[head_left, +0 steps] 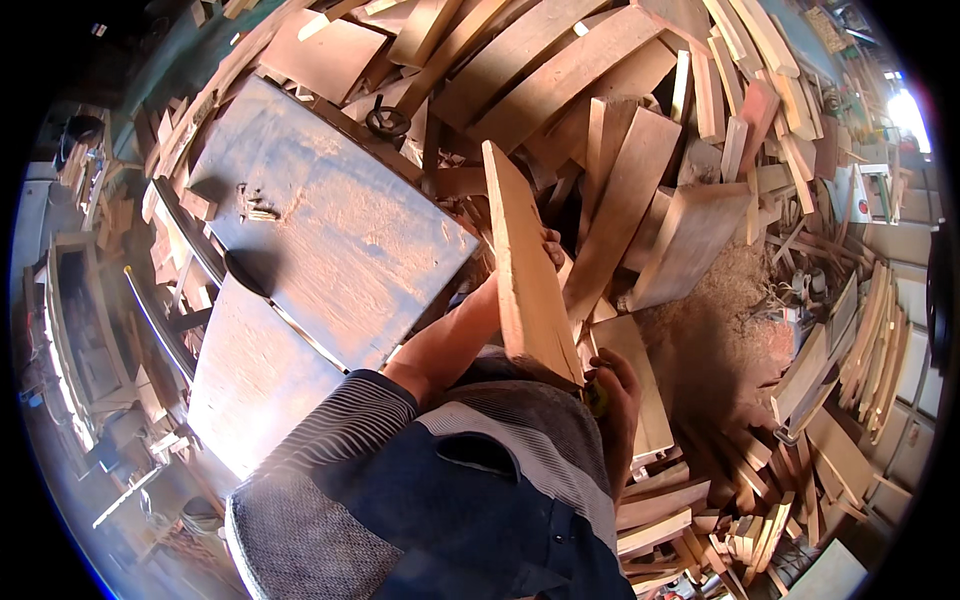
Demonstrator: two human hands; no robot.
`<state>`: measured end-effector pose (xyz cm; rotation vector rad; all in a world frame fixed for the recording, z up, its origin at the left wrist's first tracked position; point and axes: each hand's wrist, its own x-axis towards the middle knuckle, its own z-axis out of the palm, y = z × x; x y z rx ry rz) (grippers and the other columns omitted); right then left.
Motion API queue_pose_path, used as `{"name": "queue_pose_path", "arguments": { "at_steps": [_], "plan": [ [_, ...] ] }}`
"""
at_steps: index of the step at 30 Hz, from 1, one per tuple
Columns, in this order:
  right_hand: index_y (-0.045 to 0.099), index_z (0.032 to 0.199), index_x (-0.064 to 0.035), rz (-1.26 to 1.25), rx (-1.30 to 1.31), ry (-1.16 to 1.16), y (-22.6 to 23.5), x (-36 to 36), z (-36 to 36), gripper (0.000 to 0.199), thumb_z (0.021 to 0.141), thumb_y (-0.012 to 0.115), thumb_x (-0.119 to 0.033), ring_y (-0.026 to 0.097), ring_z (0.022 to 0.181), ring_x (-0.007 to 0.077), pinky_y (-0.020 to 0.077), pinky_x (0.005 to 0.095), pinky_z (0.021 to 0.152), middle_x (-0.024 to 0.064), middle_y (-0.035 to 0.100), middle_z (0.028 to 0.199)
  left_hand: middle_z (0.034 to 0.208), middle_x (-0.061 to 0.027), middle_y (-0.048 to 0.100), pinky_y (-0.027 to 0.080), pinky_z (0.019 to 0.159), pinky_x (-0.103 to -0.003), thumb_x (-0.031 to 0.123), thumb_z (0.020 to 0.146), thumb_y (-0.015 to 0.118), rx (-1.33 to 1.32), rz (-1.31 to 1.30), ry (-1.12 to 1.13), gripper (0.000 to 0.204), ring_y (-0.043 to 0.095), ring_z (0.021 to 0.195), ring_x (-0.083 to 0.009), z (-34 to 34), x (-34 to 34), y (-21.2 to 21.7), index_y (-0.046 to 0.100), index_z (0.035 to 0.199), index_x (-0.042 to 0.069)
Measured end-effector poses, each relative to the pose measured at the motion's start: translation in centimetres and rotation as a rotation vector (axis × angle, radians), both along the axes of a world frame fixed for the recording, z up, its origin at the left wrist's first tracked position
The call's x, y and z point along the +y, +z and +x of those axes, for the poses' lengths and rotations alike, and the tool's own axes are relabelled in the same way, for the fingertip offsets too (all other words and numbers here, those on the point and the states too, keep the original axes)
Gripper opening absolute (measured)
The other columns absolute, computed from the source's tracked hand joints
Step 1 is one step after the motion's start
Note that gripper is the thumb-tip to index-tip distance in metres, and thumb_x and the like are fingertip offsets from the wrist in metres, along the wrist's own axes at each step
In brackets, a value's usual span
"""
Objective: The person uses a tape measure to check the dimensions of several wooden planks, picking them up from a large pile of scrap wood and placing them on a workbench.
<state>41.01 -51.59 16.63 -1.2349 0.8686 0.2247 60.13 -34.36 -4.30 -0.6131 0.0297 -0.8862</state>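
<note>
I hold a long pale wooden plank (525, 270) tilted on edge in front of my body, beside the right edge of a blue-grey saw table (330, 230). My left hand (550, 250) grips the plank partway up, fingers wrapped over its far side. My right hand (618, 395) clasps the plank's near end close to my chest, with a small yellow object half hidden in it. A round saw blade (247, 272) pokes up through a slot in the table.
Heaps of cut boards (620, 190) and offcuts lie ahead and to the right. Sawdust (720, 320) covers the floor among them. A black handwheel (387, 122) sits beyond the table. More timber scraps (740, 500) pile up near my right side.
</note>
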Motion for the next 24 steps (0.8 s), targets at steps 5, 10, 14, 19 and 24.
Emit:
{"name": "queue_pose_path", "arguments": {
  "at_steps": [5, 10, 14, 19, 24],
  "plan": [
    [0.063, 0.128, 0.0027, -0.018, -0.013, 0.009, 1.0, 0.8, 0.3, 0.042, 0.087, 0.066, -0.010, 0.065, 0.097, 0.0215, 0.0523, 0.0317, 0.087, 0.0138, 0.065, 0.116, 0.079, -0.0080, 0.060, 0.050, 0.058, -0.037, 0.066, 0.093, 0.054, 0.343, 0.670, 0.025, 0.059, 0.058, 0.064, -0.0230, 0.9, -0.1, -0.4, 0.061, 0.075, 0.011],
    [0.063, 0.128, 0.0039, -0.005, -0.025, 0.013, 1.0, 0.9, 0.4, 0.042, 0.088, 0.066, -0.010, 0.065, 0.099, 0.0209, 0.0521, 0.0314, 0.088, 0.0131, 0.066, 0.115, 0.077, -0.0073, 0.054, 0.042, 0.050, -0.040, 0.094, 0.079, 0.044, 0.376, 1.238, 0.172, 0.078, 0.052, 0.058, -0.0256, 2.7, 0.0, 4.0, 0.055, 0.091, 0.018],
    [0.063, 0.128, 0.0035, -0.011, -0.040, 0.045, 0.0, 0.5, 0.3, 0.042, 0.089, 0.066, -0.009, 0.065, 0.100, 0.0199, 0.0517, 0.0307, 0.088, 0.0124, 0.067, 0.113, 0.112, -0.0111, 0.063, 0.051, 0.082, -0.049, 0.091, 0.083, 0.041, 0.472, 1.305, 0.168, 0.089, 0.060, 0.095, -0.0320, 3.1, 0.6, 6.4, 0.059, 0.132, 0.019],
    [0.064, 0.125, 0.0025, -0.070, -0.079, 0.106, 1.1, 1.4, 1.5, 0.037, 0.094, 0.063, -0.017, 0.066, 0.094, 0.0188, 0.0530, 0.0306, 0.082, 0.0108, 0.068, 0.107, 0.125, -0.0111, 0.066, 0.051, 0.095, -0.049, 0.078, 0.091, 0.047, 0.450, 1.321, 0.336, 0.082, 0.063, 0.111, -0.0315, 3.3, 1.9, 7.5, 0.058, 0.138, 0.012],
    [0.064, 0.123, 0.0006, -0.002, -0.166, 0.068, 1.8, 0.9, 1.6, 0.043, 0.101, 0.055, -0.035, 0.066, 0.082, 0.0180, 0.0536, 0.0310, 0.070, 0.0094, 0.068, 0.100, 0.111, -0.0091, 0.070, 0.052, 0.090, -0.037, 0.060, 0.093, 0.066, 0.481, 1.546, 0.471, 0.064, 0.066, 0.100, -0.0230, 4.2, 2.8, 6.1, 0.065, 0.119, 0.002]
  ]
}}
